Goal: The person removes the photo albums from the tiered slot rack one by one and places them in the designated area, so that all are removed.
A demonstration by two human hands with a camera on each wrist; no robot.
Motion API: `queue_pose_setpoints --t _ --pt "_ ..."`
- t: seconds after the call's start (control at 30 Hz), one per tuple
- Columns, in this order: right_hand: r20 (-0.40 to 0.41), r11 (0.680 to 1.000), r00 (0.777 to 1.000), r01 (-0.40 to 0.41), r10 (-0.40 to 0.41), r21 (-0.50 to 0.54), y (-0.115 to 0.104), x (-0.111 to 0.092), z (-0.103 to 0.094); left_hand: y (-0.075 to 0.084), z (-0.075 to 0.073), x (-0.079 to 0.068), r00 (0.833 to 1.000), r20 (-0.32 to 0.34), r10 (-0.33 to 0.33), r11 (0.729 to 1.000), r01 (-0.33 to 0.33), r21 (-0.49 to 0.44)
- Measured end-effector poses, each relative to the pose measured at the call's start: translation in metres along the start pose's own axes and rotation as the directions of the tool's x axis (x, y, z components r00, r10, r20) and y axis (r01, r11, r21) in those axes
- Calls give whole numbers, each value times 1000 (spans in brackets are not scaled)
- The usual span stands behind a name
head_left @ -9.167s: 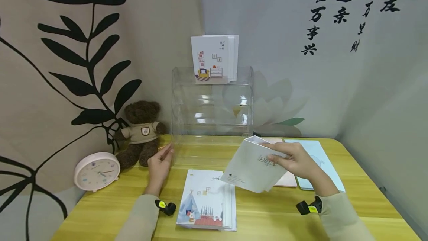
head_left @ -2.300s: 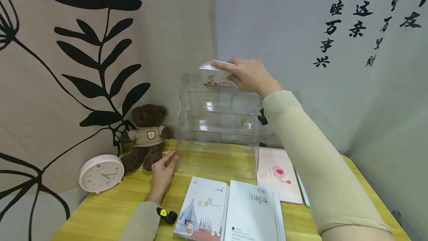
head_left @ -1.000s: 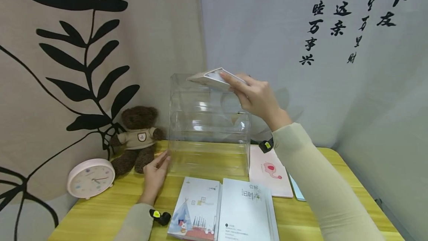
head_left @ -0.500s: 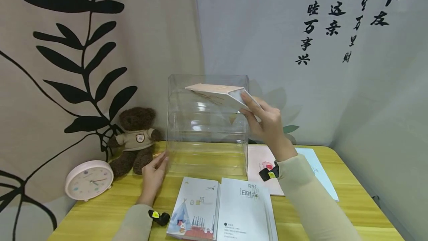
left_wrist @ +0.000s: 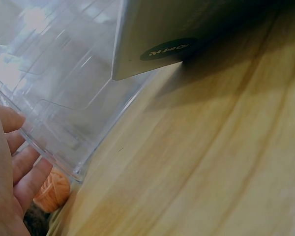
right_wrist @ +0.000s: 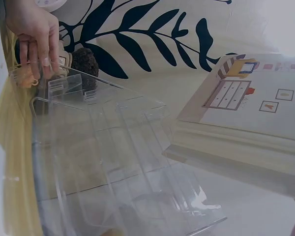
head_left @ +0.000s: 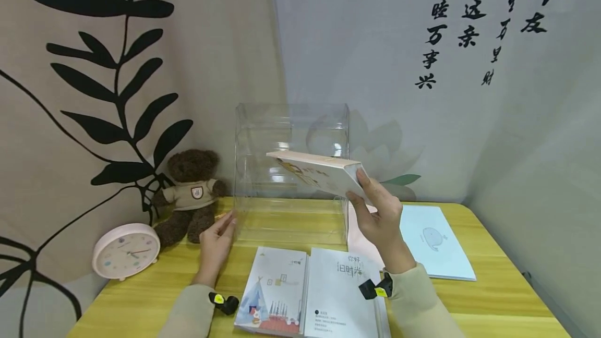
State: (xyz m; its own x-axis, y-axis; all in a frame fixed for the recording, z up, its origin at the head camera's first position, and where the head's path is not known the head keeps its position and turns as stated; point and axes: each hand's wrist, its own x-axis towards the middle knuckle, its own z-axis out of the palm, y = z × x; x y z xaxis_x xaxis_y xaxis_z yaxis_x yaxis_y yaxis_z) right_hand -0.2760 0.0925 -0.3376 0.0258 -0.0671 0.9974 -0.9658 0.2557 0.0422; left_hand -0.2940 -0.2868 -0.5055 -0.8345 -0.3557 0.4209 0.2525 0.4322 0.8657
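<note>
My right hand (head_left: 385,218) grips a few white books (head_left: 324,173) by their right end, thumb and fingers on opposite faces. The books are tilted in front of a clear plastic tiered rack (head_left: 291,124); in the right wrist view the cover (right_wrist: 265,91) shows a yellow armchair and drawers. My left hand (head_left: 217,246) holds the rack's lower left side edge, with the thumb (left_wrist: 10,118) on one side and fingers on the other. Before the rack lie a tent-picture book (head_left: 272,291) and white books (head_left: 343,296) with Chinese lettering, side by side.
A pink book (head_left: 359,236), partly hidden by the right hand, and a light blue whale book (head_left: 436,244) lie at right. A teddy bear (head_left: 192,197) and round clock (head_left: 125,251) stand left of the rack. An orange yarn ball (left_wrist: 54,191) sits beside it.
The right hand took the armchair-cover books from the rack's top tier and brought them down and toward the person. Earlier it laid the lettered books beside the tent-picture book. The left hand stayed.
</note>
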Motion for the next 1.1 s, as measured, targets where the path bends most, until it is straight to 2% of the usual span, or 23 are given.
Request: queue_pose_setpoints --t 0.13,0.3,0.57,0.73,0.93,1.1 --pt "-4 1000 1000 -3 3 3 1 -8 -6 -1 3 0 1000 -6 3 1000 -3 4" --pt "12 1000 1000 -26 26 10 3 -8 -19 -2 5 0 1000 -4 8 1000 -8 -13" --pt "103 999 994 -44 42 25 5 -1 -46 0 3 -1 1000 -6 -11 1000 11 -4" --pt "191 996 978 -84 84 -4 8 -1 -70 1 3 1 1000 2 -13 1000 13 19" --pt "245 992 962 -125 120 6 13 -6 -97 0 3 2 1000 -5 9 1000 -9 27" --pt "304 982 935 -188 182 -8 17 -10 -123 0 3 1 1000 0 9 1000 -9 27"
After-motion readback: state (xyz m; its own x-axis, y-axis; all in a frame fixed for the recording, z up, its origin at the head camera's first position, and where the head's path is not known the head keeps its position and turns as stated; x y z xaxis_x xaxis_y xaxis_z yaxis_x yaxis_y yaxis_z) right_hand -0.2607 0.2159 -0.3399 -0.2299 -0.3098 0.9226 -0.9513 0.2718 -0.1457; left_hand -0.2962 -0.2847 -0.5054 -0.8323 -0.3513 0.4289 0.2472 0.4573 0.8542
